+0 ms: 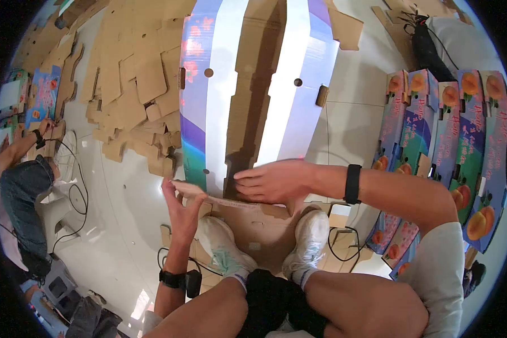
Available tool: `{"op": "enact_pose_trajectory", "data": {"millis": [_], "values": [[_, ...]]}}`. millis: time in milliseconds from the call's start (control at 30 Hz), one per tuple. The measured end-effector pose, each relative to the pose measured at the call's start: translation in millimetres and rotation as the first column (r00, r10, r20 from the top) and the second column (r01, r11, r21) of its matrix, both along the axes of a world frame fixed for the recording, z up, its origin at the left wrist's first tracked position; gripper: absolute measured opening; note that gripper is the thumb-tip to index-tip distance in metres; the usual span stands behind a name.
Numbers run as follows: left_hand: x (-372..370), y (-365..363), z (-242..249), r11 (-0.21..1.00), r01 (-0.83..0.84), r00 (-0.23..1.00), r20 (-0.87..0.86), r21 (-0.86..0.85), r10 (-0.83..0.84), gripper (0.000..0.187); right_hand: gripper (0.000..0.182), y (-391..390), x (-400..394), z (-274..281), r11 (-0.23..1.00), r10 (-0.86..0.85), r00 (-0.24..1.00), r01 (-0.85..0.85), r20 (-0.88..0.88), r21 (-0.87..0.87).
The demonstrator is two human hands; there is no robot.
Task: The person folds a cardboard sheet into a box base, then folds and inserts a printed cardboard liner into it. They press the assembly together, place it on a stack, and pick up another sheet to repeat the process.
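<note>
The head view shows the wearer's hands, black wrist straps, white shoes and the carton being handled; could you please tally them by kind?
Left hand and right hand: 2
Black wrist straps: 2
White shoes: 2
Carton being handled: 1
Total: 7

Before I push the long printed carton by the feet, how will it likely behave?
The carton is probably light for its size: bare brown cardboard shows through its open top. It may flex sideways, since that top gapes along its length. Long and flat-sided, it seems likelier to slide than roll or tip.
</note>
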State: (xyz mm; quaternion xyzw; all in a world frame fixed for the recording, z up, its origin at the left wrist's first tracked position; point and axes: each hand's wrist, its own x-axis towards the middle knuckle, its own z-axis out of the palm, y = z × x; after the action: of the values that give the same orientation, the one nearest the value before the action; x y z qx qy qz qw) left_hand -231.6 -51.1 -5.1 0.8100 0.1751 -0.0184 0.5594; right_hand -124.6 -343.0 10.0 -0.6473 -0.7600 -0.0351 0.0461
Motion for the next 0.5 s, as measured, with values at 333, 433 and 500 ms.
{"op": "enact_pose_trajectory", "data": {"millis": [333, 433, 500], "values": [[20, -57, 9, 0.998, 0.042, 0.998, -0.037, -0.042, -0.043, 0.083, 0.100, -96, -64, -10, 0.062, -0.809, -0.058, 0.981, -0.585, -0.183], [13, -64, -2, 0.990, 0.115, 0.993, 0.031, 0.076, -0.117, 0.084, 0.082, -78, -95, -21, -0.167, -0.016, -0.551, 0.824, -0.835, -0.541], [16, -70, 0, 0.978, 0.147, 0.980, 0.114, 0.149, -0.165, 0.084, 0.078, -72, -96, -12, -0.195, -0.161, -0.484, 0.870, -0.860, -0.454]]}}
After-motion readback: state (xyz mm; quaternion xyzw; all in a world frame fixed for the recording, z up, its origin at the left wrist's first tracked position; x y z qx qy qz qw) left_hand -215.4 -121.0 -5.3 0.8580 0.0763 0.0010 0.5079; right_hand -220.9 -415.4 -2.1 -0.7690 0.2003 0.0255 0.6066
